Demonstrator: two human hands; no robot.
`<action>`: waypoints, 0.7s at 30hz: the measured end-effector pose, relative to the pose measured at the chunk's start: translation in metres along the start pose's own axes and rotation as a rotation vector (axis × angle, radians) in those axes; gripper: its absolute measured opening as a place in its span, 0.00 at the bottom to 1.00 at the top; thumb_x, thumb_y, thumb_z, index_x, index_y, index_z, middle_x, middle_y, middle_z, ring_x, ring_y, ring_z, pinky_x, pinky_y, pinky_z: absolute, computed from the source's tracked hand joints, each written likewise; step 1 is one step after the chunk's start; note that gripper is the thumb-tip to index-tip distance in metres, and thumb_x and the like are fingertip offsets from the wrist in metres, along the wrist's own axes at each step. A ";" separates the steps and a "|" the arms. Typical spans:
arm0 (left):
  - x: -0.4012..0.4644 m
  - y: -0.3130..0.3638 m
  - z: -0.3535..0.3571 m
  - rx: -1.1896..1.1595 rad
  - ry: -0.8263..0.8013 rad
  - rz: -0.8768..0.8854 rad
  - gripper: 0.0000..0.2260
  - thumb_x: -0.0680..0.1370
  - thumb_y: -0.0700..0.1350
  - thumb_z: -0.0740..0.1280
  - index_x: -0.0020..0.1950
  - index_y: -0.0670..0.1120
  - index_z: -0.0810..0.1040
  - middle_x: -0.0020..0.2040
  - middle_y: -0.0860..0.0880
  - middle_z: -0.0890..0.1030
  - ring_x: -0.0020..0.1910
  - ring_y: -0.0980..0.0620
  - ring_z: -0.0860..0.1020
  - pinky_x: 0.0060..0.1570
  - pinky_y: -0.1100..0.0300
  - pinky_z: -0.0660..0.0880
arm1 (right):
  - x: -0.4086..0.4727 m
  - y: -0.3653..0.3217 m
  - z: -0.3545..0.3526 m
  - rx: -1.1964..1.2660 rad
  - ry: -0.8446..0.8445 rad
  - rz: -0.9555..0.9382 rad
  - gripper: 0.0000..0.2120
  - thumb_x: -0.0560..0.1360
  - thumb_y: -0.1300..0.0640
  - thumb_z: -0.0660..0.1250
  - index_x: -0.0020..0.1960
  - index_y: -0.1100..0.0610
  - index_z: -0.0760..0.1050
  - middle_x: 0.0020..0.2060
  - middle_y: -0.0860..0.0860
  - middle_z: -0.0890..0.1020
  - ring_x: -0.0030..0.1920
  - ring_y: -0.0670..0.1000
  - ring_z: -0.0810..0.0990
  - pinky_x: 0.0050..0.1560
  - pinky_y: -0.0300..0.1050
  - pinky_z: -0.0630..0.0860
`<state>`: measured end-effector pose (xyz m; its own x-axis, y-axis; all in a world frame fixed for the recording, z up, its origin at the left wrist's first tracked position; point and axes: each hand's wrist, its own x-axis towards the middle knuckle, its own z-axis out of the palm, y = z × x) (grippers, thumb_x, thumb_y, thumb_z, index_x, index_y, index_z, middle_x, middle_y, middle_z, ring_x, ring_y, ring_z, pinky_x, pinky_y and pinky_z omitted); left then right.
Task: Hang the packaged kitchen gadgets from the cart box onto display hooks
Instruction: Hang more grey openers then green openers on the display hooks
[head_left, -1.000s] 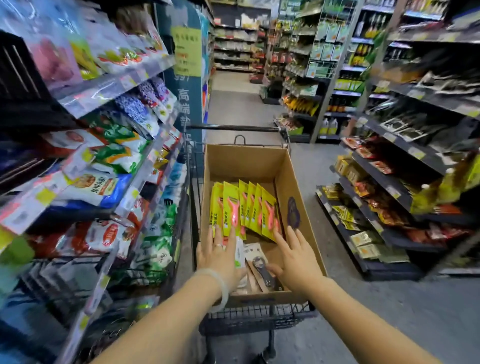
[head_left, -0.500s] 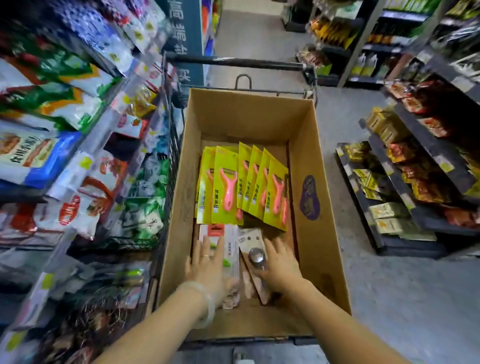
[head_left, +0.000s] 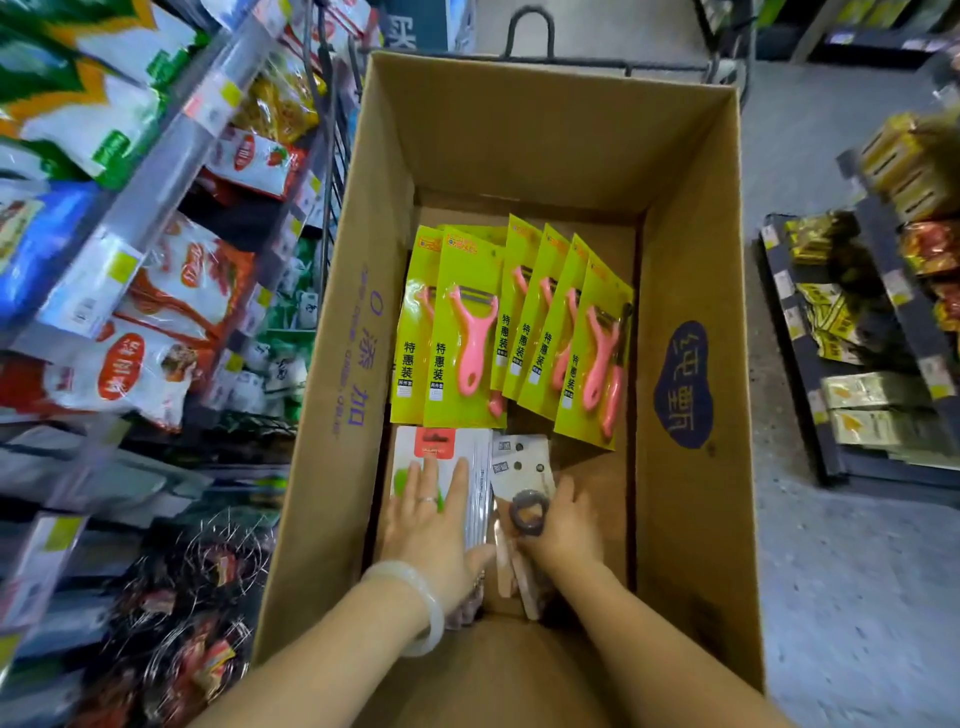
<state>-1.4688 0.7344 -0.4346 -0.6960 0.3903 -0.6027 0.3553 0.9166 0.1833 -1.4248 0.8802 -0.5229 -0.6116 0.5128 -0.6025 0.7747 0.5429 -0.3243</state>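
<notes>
Two hands inside corrugated cardboard box (head_left: 691, 208) on cart. Glossy lime-green cards w/ pink Y-shaped peelers (head_left: 470, 332) stand in a fanned row mid-box. Left hand (head_left: 434, 525), fingers straight & spread, lies flat on white carded packs (head_left: 441, 452). Right hand (head_left: 566, 525) curls round clear-packed bottle opener (head_left: 527, 512), ring-shaped metal head.

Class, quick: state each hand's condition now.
Left hand: open, flat on the white packs.
Right hand: grips the bottle opener pack.
</notes>
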 end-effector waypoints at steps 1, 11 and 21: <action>0.001 0.000 -0.001 0.000 -0.001 -0.005 0.37 0.78 0.60 0.55 0.75 0.51 0.34 0.76 0.43 0.34 0.75 0.45 0.34 0.74 0.49 0.40 | 0.002 0.002 0.000 0.055 -0.002 0.031 0.30 0.69 0.52 0.72 0.66 0.56 0.62 0.62 0.57 0.67 0.60 0.59 0.72 0.59 0.54 0.73; -0.005 0.009 -0.028 -0.409 0.070 0.049 0.42 0.74 0.59 0.65 0.76 0.50 0.42 0.77 0.48 0.48 0.77 0.48 0.46 0.74 0.54 0.52 | -0.047 -0.021 -0.062 0.671 -0.116 -0.301 0.13 0.74 0.67 0.66 0.52 0.52 0.72 0.48 0.50 0.80 0.48 0.50 0.80 0.45 0.41 0.79; 0.002 -0.006 -0.049 -1.213 0.391 0.000 0.23 0.67 0.32 0.74 0.52 0.49 0.66 0.48 0.50 0.77 0.50 0.50 0.78 0.53 0.55 0.76 | -0.046 -0.079 -0.096 0.915 -0.400 -0.395 0.11 0.80 0.57 0.57 0.53 0.61 0.77 0.42 0.57 0.80 0.43 0.54 0.77 0.50 0.49 0.73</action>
<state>-1.5030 0.7343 -0.3986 -0.9061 0.2003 -0.3728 -0.2969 0.3268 0.8972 -1.4738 0.8773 -0.3996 -0.8766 0.0652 -0.4767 0.4615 -0.1667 -0.8714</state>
